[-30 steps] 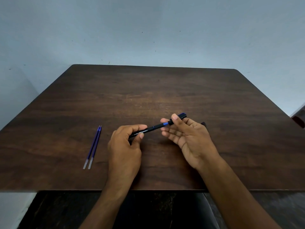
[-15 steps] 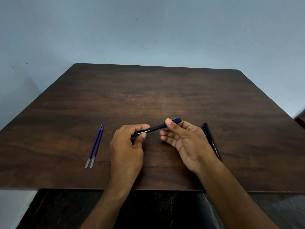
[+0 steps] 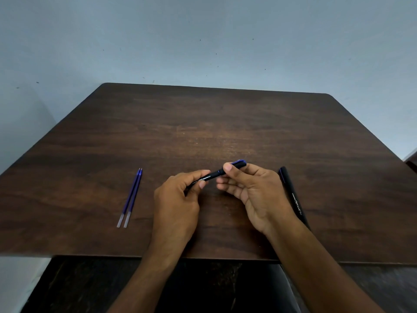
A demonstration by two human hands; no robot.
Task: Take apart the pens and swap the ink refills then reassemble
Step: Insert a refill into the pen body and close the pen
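A black pen with a blue end is held just above the dark wooden table, tilted up to the right. My left hand grips its lower barrel between thumb and fingers. My right hand pinches the blue-tipped upper end with thumb and forefinger. Beside my right wrist a second black pen with white lettering lies on the table. Two blue ink refills lie side by side on the left, tips pointing away from me.
The table's near edge runs just under my forearms, with dark floor below it. A pale blue wall stands behind the table. A dark object shows at the right edge.
My right hand has slid toward my left along the pen, so the gap with the blue band has closed. The second pen beside my right wrist has come into view.
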